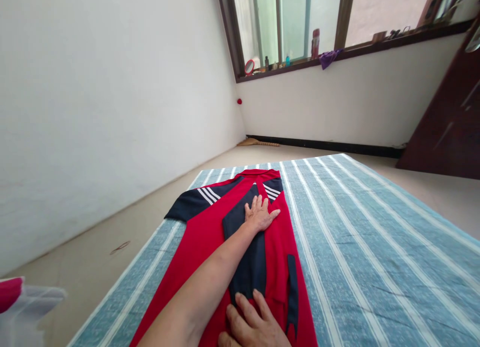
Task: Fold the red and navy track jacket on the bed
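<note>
A red and navy jacket point(210, 242) with white shoulder stripes lies spread on the bed, its collar toward the far edge. One sleeve sticks out at the left; a navy sleeve point(247, 267) is folded lengthwise over the body. My left hand point(260, 214) rests palm down on the upper part of that folded sleeve, fingers spread. Nearer to me, my right hand point(255, 322) lies on the sleeve's lower end, fingers apart and slightly bent. My left forearm covers part of the jacket, and its lower hem is out of view.
Blue-and-white striped cloth point(356, 267) covers the bed. A white wall point(112, 87) runs along the left. Bottles and a red-rimmed mirror point(249, 67) stand on the windowsill. A broom point(258, 143) lies on the floor by the far wall; a dark red door point(442, 117) is at right.
</note>
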`<state>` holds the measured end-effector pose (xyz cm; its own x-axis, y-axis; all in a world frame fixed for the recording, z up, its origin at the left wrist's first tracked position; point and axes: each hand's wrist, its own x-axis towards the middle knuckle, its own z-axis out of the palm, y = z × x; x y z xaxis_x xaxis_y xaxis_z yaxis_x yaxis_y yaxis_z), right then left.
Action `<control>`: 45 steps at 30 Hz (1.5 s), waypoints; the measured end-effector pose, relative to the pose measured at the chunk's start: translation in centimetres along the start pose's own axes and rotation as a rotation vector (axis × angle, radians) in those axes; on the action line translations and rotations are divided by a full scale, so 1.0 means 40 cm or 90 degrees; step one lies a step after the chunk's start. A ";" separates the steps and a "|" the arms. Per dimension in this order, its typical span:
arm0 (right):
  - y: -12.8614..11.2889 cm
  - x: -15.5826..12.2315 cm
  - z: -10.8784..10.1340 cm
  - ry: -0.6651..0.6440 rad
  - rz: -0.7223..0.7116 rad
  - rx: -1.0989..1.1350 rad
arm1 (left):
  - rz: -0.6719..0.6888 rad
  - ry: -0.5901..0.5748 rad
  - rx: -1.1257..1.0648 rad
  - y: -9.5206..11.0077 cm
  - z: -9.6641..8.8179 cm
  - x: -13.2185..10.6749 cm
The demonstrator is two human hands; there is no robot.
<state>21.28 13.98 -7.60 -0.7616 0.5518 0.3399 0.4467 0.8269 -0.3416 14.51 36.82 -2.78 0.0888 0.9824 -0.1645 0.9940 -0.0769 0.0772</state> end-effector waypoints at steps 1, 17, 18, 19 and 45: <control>0.000 -0.003 -0.014 -0.009 -0.003 0.006 | 0.000 0.001 0.000 0.002 0.000 0.003; -0.035 -0.035 -0.093 0.009 0.003 0.053 | 0.130 -0.003 -0.003 0.028 0.020 -0.287; -0.035 -0.036 -0.093 0.021 -0.003 0.044 | 0.132 -0.006 -0.004 0.027 0.030 -0.293; -0.037 -0.038 -0.092 0.033 -0.008 0.033 | 0.134 -0.006 -0.005 0.027 0.038 -0.295; 0.139 -0.092 -0.168 0.252 0.111 0.025 | 0.145 0.003 -0.082 -0.033 0.027 -0.538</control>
<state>29.73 17.28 -4.86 -0.4345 0.6877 0.5816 0.5287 0.7175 -0.4535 11.36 15.59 -0.39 0.3083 0.9432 -0.1239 0.9322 -0.2737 0.2367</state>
